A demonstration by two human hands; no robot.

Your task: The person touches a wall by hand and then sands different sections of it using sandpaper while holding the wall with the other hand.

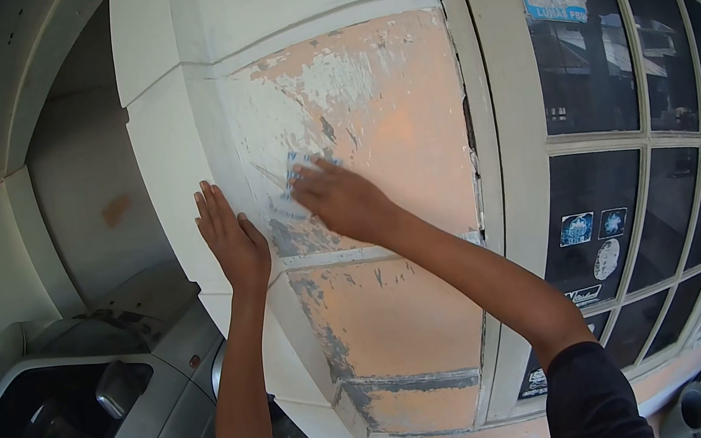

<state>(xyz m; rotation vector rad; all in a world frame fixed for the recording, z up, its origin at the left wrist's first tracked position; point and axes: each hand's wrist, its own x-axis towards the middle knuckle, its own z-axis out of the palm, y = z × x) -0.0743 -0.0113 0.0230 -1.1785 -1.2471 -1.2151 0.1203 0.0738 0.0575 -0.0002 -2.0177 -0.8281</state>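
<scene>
My left hand (231,240) lies flat against the white corner face of the pillar (168,157), fingers stretched upward and holding nothing. My right hand (345,198) presses a piece of sandpaper (298,168), its back white with blue print, onto the wall panel (412,142). The fingers are bent over the sheet and hide part of it. Around it the panel's white paint is partly gone, with peach and grey patches showing. A second peach panel (405,313) lies below a horizontal groove, also flaked with grey along its left edge.
On the right stands a white-framed window (536,153) with dark panes and several stickers. A silver car (125,428) is parked close on the left, its side mirror (120,387) near the pillar. A round grey container (690,410) sits at the lower right.
</scene>
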